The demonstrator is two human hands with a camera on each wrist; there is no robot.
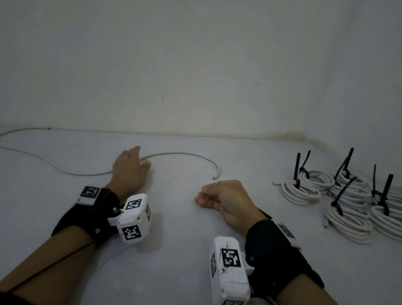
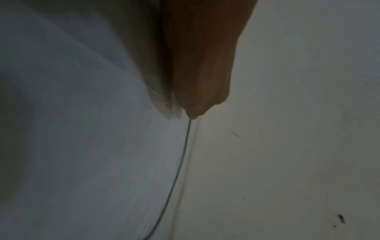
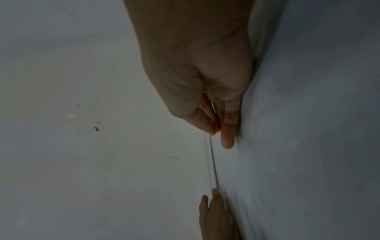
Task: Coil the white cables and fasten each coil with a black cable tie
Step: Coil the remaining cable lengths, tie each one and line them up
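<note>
Looking across the surface [image 1: 188, 280], I see tied coils [image 1: 355, 207] heaped far right, a loose cable [image 1: 183, 154] along the back under my flat, open left hand [image 1: 129, 169], and my right hand [image 1: 225, 198] loosely curled, empty.

The light is dim and flat in all three views, greyish, with no glare. In the head view soft shadows lie under the wrists on the pale grey counter [image 1: 177, 279], and straight edges bow toward the corners. Both wrist views are darker, grainy and smeared by blur.
</note>
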